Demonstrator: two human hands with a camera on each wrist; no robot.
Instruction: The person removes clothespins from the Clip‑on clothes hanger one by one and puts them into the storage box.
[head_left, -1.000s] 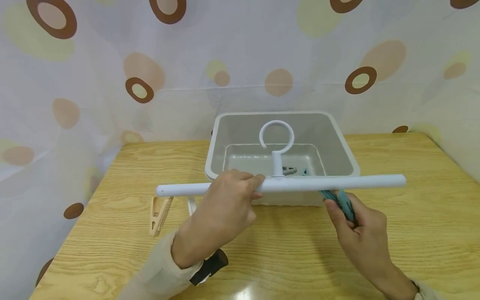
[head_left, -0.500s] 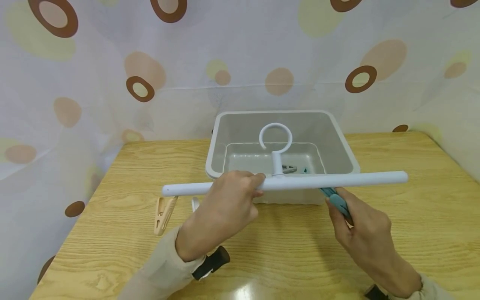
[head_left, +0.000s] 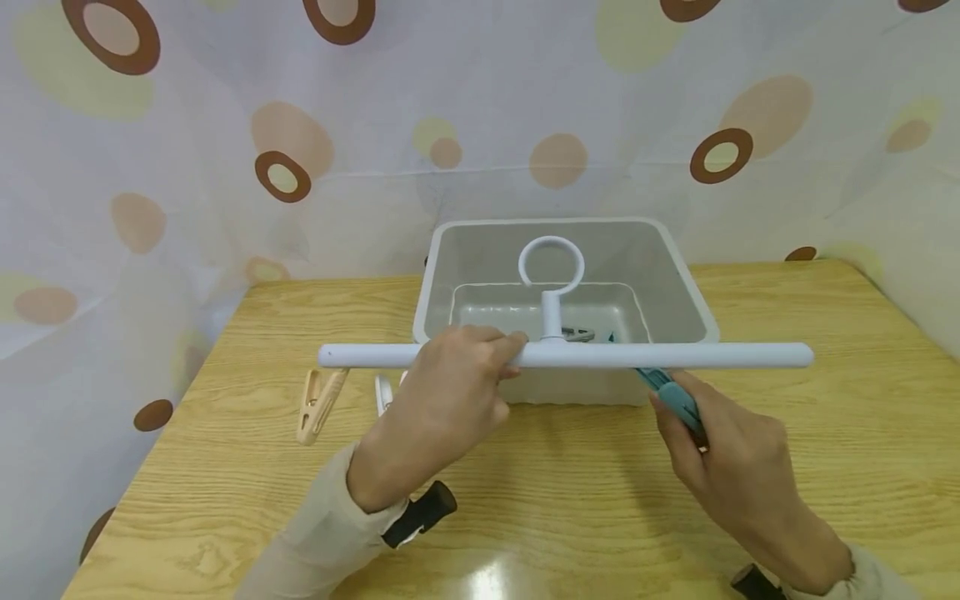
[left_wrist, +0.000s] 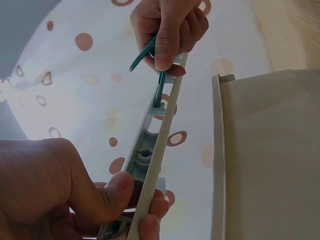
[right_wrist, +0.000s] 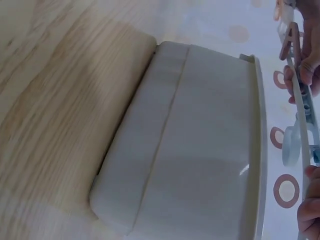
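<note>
My left hand (head_left: 457,392) grips the bar of a white clip hanger (head_left: 652,356) left of its ring hook (head_left: 552,317). Below the bar's right part, my right hand (head_left: 738,467) pinches a teal clothes peg (head_left: 678,406). In the left wrist view, one end of this peg (left_wrist: 160,92) sits at a slot in the bar's hollow underside. A beige peg (head_left: 320,408) hangs under the left end. Beside it, a white peg (head_left: 383,392) is partly hidden behind my left hand. The right wrist view shows the hanger only at its right edge.
Behind the hanger stands a grey plastic tub (head_left: 487,258) on the wooden table (head_left: 570,500). A grey peg (head_left: 579,335) and a small teal piece (head_left: 611,337) lie in it. A spotted cloth (head_left: 480,83) covers the wall.
The bar's left end has risen, so it now looks level. The hanging pegs have swung slightly. My right hand has turned a little, still pinching the teal peg against the bar's underside.
</note>
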